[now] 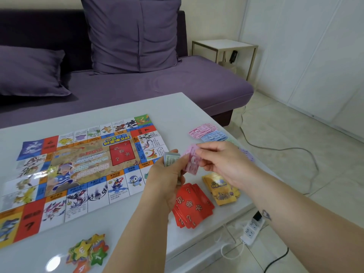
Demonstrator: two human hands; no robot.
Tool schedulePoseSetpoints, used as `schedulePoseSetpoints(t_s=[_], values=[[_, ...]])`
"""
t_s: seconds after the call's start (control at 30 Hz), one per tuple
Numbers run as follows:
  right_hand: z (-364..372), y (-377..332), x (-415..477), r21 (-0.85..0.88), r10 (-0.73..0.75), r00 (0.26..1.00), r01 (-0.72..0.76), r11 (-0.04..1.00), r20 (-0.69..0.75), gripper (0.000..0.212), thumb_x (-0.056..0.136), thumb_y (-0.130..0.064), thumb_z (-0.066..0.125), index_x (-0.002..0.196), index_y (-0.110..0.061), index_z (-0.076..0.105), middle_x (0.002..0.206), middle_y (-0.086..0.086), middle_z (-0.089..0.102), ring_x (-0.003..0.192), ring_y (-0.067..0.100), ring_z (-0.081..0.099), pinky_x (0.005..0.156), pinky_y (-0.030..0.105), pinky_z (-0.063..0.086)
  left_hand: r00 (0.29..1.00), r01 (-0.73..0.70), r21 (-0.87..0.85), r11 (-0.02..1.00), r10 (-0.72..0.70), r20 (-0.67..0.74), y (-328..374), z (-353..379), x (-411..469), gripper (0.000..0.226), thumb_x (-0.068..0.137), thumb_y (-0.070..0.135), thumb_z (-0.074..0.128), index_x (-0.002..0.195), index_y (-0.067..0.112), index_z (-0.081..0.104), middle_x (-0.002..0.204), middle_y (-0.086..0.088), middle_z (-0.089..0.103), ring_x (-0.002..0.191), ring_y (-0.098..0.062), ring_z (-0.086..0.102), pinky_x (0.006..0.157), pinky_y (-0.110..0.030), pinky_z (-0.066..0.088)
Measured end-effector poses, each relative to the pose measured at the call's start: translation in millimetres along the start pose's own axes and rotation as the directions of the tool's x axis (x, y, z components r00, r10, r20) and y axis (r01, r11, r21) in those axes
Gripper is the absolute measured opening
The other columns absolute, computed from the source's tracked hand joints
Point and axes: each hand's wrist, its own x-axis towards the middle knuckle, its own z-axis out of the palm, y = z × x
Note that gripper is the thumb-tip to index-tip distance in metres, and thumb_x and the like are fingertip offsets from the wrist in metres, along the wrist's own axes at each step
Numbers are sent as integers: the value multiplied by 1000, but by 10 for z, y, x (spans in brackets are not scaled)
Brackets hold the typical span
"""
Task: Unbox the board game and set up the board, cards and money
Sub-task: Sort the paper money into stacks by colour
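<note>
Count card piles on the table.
2. Red pile, fanned, just nearer than the left hand; yellow pile right of it, partly under the right hand. The hands may hide more.

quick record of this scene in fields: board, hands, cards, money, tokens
board: game board unfolded flat on the white table
left hand: left hand grips a stack of notes
right hand: right hand pinches pink money beside that stack
cards: red cards fanned, yellow cards beside them
sorted money: pink pile, blue pile, far right
tokens: star tokens near front edge
</note>
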Motion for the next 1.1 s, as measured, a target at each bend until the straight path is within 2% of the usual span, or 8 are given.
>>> schedulePoseSetpoints(t_s=[0.17, 0.23, 0.3, 0.43, 0.5, 0.67, 0.87, 1.1], values=[[-84, -56, 608, -207, -171, 956, 122, 971, -238, 28, 91, 1, 52, 116, -6, 63, 80, 5, 63, 51, 4, 57, 54, 17, 48, 994, 98, -367, 925, -107, -7, 175, -159, 73, 23, 94, 17, 54, 114, 6, 57, 89, -6, 63, 71, -13, 62, 45, -14, 47], [-143, -33, 939, -428, -248, 928, 111, 897, -279, 31, 91, -2, 51, 119, -8, 62, 107, 11, 66, 81, 11, 66, 76, 22, 51, 994, 98, -430, 897, -110, -3, 226, -210, 115, 28, 98, 12, 46, 124, 4, 51, 94, -11, 61, 75, -18, 62, 53, -21, 51], [-199, -20, 1214, -556, -278, 902, 52, 830, -330, 32, 89, -6, 53, 118, -10, 65, 123, 9, 63, 111, 22, 59, 94, 26, 43, 995, 93, -454, 886, -99, 9, 253, -214, 137, 36, 97, 2, 38, 132, 6, 44, 94, -14, 59, 79, -22, 62, 63, -28, 50], [-246, 12, 1397, -704, -192, 897, -165, 691, -398, 15, 85, -20, 54, 95, -22, 65, 107, 8, 61, 105, 33, 51, 89, 34, 42, 996, 90, -470, 878, -86, 30, 231, -186, 179, 44, 97, -7, 29, 136, 8, 40, 96, -17, 60, 81, -26, 63, 65, -33, 50], [-243, 14, 1319, -765, -201, 883, -232, 601, -425, 25, 86, -28, 55, 109, -24, 63, 115, 7, 59, 113, 34, 48, 92, 36, 41, 997, 79, -443, 893, -63, 52, 209, -173, 185, 42, 97, -8, 30, 136, 8, 39, 92, -15, 64, 80, -25, 65, 66, -31, 52], [-19, -147, 861, -525, -248, 940, 93, 846, -234, 24, 87, -18, 58, 96, 2, 68, 105, 19, 67, 94, 31, 63, 81, 35, 51, 992, 48, -328, 943, -6, 128, 164, -112, 144, 27, 95, -8, 41, 117, 4, 49, 83, -10, 72, 67, -18, 72, 55, -22, 57], [123, -361, 139, -473, -35, 995, 76, 878, 94, 27, 77, -45, 71, 78, -17, 70, 64, -14, 65, 59, -1, 53, 58, 17, 39, 975, 7, -122, 992, 20, 220, 111, -83, -47, 16, 91, -4, 51, 104, 2, 59, 81, -8, 71, 68, -13, 70, 56, -19, 55], [-64, -117, -146, -378, 42, 999, -31, 925, 21, 9, 88, -24, 66, 86, -17, 70, 66, -6, 61, 62, 3, 54, 62, 22, 45, 975, 121, -40, 992, -111, 191, 81, -59, -175, 19, 96, 2, 45, 112, 4, 56, 90, -18, 68, 73, -25, 67, 49, -27, 56]])
